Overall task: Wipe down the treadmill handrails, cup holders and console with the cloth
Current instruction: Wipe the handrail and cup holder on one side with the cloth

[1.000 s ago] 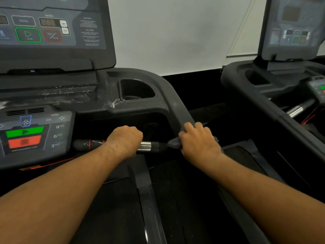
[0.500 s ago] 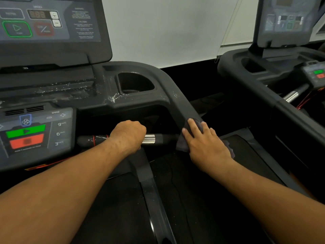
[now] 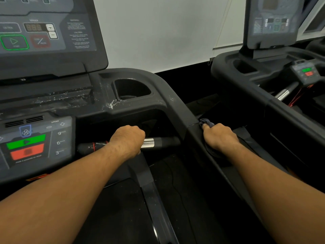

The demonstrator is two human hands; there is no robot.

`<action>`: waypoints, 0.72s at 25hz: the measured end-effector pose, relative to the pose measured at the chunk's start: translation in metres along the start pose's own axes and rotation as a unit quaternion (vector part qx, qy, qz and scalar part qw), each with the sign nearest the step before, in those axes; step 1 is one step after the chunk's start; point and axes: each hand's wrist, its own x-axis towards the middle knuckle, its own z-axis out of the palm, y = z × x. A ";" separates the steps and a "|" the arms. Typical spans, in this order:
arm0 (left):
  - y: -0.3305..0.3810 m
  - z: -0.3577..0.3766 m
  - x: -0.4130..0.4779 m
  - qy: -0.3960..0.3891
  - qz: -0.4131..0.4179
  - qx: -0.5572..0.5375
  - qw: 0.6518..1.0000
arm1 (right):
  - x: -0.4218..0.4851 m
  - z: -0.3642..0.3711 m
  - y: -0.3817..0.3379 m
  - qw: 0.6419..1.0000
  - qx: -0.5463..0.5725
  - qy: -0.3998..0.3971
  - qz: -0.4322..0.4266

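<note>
A pale wall backs two treadmills standing side by side; the second treadmill [image 3: 274,71] sits off to the right. On the near one, the console [image 3: 47,34] rises above one visible cup holder [image 3: 131,89], white specks around its rim. The side handrail [image 3: 182,111] slopes down, stiff and likely slick. The left hand [image 3: 129,140] is fisted around the front grip bar [image 3: 158,142]. The right hand [image 3: 219,136] clamps the single cloth [image 3: 206,122] over the rail: soft, light, best kept bunched in the palm.
</note>
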 end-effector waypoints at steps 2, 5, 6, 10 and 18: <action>0.000 0.000 0.001 0.000 -0.001 0.003 1.000 | 0.006 0.001 -0.001 0.999 0.015 0.005 -0.047; 0.001 -0.002 0.001 -0.005 -0.001 0.012 1.000 | -0.001 0.006 0.000 0.987 -0.007 0.048 -0.155; 0.001 -0.002 0.001 -0.007 -0.001 0.015 1.000 | -0.007 0.008 0.002 0.979 -0.024 0.064 -0.194; 0.002 -0.002 0.002 0.000 -0.005 0.023 1.000 | -0.014 0.015 0.005 0.933 -0.104 0.100 -0.330; 0.006 -0.004 0.000 -0.009 -0.023 0.024 0.999 | 0.023 0.007 0.005 0.983 0.147 0.054 -0.101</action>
